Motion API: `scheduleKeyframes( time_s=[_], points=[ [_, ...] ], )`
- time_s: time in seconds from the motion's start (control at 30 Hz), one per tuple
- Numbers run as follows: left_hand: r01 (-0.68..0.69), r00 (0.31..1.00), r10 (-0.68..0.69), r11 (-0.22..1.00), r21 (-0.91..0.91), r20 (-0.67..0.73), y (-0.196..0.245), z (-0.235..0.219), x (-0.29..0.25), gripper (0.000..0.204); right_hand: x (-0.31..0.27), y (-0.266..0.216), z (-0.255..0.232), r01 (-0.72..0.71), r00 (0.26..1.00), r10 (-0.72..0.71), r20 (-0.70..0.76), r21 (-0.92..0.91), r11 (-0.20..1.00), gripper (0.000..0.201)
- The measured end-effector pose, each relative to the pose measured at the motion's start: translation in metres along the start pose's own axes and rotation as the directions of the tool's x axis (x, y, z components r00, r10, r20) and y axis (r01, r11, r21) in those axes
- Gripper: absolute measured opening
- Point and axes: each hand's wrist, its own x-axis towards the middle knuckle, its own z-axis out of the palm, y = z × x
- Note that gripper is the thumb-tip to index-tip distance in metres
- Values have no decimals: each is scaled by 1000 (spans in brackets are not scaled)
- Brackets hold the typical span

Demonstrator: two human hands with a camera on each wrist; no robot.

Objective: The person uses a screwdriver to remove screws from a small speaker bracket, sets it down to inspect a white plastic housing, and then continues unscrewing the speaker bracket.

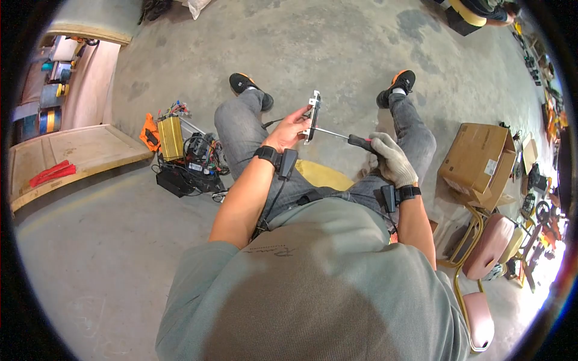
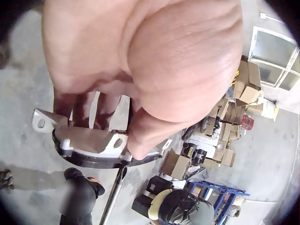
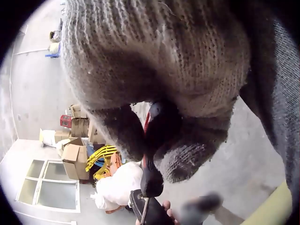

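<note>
A black-and-white part with slotted mounting tabs is held up between the person's knees. The bare left hand grips it by its pale side, thumb close to one tab in the left wrist view. In a grey knitted glove, the right hand holds a screwdriver with a black-and-red handle, fingers curled round it. The metal shaft reaches across to the dark face of the part, its tip right at the edge there. The glove hides most of the handle in the right wrist view.
Left of the legs, a gold box lies among tangled wires and black units. A cardboard box stands on the right, near a pink padded chair. Red strips lie on a low wooden platform. Another person is farther off.
</note>
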Motion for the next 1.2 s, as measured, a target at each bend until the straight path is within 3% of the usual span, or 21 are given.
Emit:
scheduleKeyframes(
  time_s=[0.07,0.3,0.4,0.47,0.5,0.57,0.7,0.77,0.87,0.9,0.97,1.1,1.2],
  points=[
    [12,1000,-12,1000,11,-4,1,1,0,60,0,-5,-1,-178,983,180,-27,71,981,41],
    [1,1000,-1,999,32,-2,0,1,-1,59,-3,-1,5,-18,999,18,-28,-30,999,35],
    [0,1000,0,1000,23,-3,-1,1,0,59,1,0,-1,-48,999,49,-23,53,997,40],
    [-10,1000,10,1000,11,2,-2,-1,1,58,-4,-10,2,-210,977,211,-12,47,977,42],
    [-11,1000,11,1000,11,2,-2,0,1,58,-4,-9,4,-210,978,210,-11,47,977,42],
    [9,1000,-9,1000,19,-10,-1,0,0,58,-5,-7,12,-29,998,28,-58,-24,999,38],
    [-13,1000,13,1000,16,-9,0,3,-1,57,-1,0,3,17,999,-22,-38,-110,994,39],
    [10,1000,-10,1000,6,-17,2,4,-2,57,-3,-6,3,-140,990,142,-25,46,989,35],
    [5,1000,-5,1000,-7,-15,3,6,-2,57,-4,-9,3,-183,983,182,21,55,982,36],
    [3,1000,-3,1000,-8,-17,2,5,-2,57,-4,-8,5,-183,983,182,23,53,982,36],
    [3,1000,-3,1000,12,-5,0,3,-2,57,-5,-6,11,-32,998,31,-56,-31,999,34],
    [-5,1000,5,1000,16,-17,-1,3,-2,58,-2,-4,8,-15,1000,15,-22,-36,999,34],
    [3,1000,-3,1000,-6,4,1,4,-2,59,0,-3,1,-118,992,120,-49,25,993,37]
  ],
)
